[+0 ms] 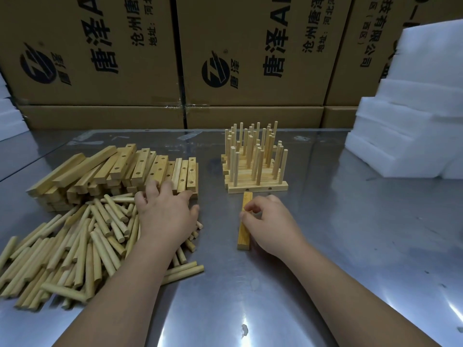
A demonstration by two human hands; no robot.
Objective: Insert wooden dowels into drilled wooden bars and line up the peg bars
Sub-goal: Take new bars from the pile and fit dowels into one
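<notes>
- Head view: a steel table (pixel 325 246), with a heap of loose dowels (pixel 75 246) at 8 o'clock and a stack of drilled bars (pixel 120 169) at 10 o'clock.
- Left hand (pixel 165 214) lies palm down, fingers spread and fairly straight, across the dowel heap, with its fingertips at the near ends of the stack; no grasp shows.
- Right hand (pixel 270 221), fingers curled, pinches a single bar (pixel 244 234) that lies flat on the table, pointing to 12 o'clock.
- Finished peg bars (pixel 253 171) stand in close rows just beyond that bar, pegs upright.
- Printed cartons (pixel 250 58) line the 12 o'clock edge; white foam blocks (pixel 413 108) are stacked at 2 o'clock.
</notes>
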